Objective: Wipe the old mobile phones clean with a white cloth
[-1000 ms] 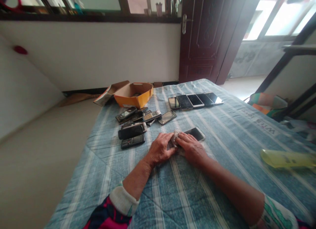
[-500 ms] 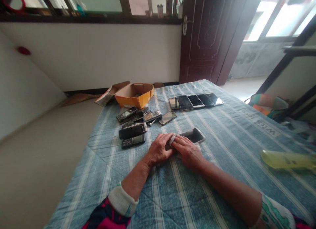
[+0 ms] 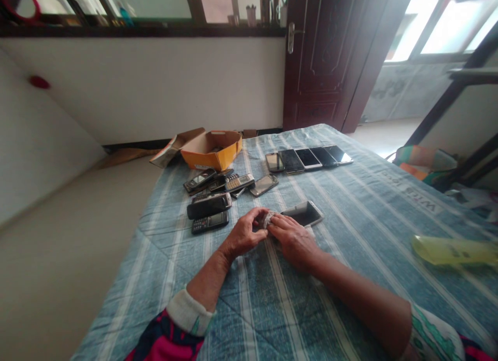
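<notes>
A smartphone (image 3: 302,213) with a dark screen lies on the blue striped cloth (image 3: 350,210) in front of me. My left hand (image 3: 244,234) curls round its near end and holds it. My right hand (image 3: 292,240) presses a small whitish crumpled wipe (image 3: 268,218) against that end of the phone. Both hands rest on the cloth and touch each other at the fingertips.
A pile of several old keypad phones (image 3: 212,192) lies left of my hands. Several smartphones (image 3: 309,158) lie in a row farther back. An orange cardboard box (image 3: 212,149) stands at the far edge. A yellow-green plastic item (image 3: 453,250) lies at the right.
My right hand has slid with the wipe toward the phone's near end, uncovering more of the screen. My left hand has curled and lifted slightly at that end.
</notes>
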`<state>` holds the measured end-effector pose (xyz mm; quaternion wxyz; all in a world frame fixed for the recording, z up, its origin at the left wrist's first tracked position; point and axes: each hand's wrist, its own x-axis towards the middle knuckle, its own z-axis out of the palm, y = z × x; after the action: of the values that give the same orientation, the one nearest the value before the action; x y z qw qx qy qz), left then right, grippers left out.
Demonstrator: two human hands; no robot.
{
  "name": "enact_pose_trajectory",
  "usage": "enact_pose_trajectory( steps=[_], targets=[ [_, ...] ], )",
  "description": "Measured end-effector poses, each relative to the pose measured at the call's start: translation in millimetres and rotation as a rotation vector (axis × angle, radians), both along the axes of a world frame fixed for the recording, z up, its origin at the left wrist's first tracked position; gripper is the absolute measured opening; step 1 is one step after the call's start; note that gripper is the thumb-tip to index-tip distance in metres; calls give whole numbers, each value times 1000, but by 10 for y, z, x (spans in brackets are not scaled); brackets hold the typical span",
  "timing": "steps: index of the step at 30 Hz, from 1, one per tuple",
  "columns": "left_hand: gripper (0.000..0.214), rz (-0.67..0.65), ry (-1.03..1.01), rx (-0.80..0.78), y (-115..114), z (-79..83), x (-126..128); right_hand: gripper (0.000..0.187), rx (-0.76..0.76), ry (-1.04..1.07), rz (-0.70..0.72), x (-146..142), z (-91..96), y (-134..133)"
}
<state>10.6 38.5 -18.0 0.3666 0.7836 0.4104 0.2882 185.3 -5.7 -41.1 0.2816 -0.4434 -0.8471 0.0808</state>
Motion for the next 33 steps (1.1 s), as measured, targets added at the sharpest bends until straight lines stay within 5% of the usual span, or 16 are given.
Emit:
enact_pose_trajectory(
  steps=[33],
  targets=[
    [40,78,-20,32,-45,-40,-11,37,-36,-3,-44,116,23,-99]
  ],
)
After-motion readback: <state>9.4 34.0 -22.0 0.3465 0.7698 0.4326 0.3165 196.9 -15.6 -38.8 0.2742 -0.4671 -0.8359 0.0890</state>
